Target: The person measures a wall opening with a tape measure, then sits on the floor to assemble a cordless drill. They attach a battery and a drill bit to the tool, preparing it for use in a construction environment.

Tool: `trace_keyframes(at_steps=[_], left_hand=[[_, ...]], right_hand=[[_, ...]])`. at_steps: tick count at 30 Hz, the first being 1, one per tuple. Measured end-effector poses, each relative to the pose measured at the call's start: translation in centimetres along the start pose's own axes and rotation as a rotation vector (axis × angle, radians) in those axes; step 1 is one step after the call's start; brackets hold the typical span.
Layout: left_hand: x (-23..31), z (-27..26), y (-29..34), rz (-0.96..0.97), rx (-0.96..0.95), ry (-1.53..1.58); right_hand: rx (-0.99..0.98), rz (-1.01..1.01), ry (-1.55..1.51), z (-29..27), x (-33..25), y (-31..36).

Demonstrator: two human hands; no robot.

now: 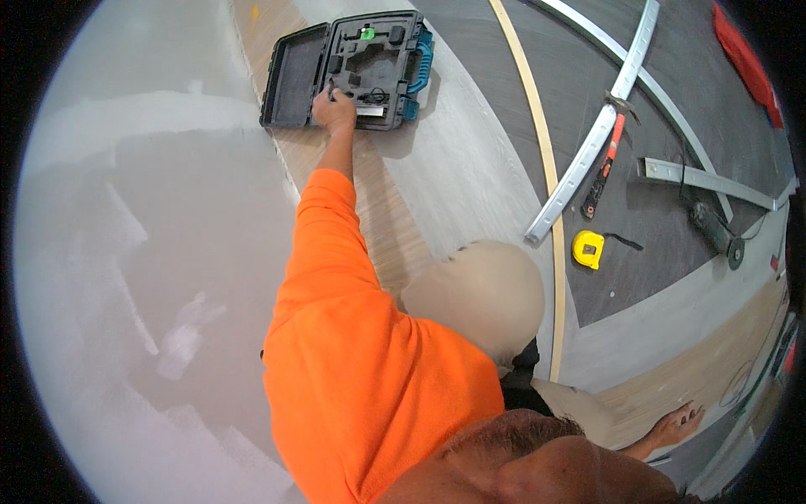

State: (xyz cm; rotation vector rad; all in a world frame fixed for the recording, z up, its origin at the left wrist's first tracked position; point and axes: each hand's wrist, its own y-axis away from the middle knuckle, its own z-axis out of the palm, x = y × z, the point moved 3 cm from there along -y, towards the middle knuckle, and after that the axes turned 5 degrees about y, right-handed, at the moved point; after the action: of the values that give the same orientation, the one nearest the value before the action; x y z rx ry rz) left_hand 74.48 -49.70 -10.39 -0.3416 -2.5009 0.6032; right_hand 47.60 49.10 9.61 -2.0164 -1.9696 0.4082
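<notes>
My left hand, at the end of an orange sleeve, reaches over the near edge of an open hard case. Its fingers are closed together by a small dark piece in the case, too small to make out. Dark foam with cut-outs lines the case, and its lid lies back to the left. Inside sit a bright green piece, several small dark parts and a pale bar. A teal handle is on the right side. Far off at lower right, my right hand is open with fingers loosely bent, holding nothing.
A thin wooden strip runs along the floor beside my knee. To its right lie crossed metal channels, a hammer, a yellow tape measure and an angle grinder. A patched pale wall fills the left.
</notes>
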Motion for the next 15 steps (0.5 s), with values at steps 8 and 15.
trace_keyframes(at_steps=[8, 15], left_hand=[[-10.8, -4.6, 0.4, -0.237, 0.018, -0.135], [-8.0, -3.8, 0.7, 0.179, -0.265, -0.129]], right_hand=[[-0.146, 0.017, -0.024, 2.4, -4.2, -2.2], [-0.197, -0.087, -0.068, 4.1, -6.1, -1.6]])
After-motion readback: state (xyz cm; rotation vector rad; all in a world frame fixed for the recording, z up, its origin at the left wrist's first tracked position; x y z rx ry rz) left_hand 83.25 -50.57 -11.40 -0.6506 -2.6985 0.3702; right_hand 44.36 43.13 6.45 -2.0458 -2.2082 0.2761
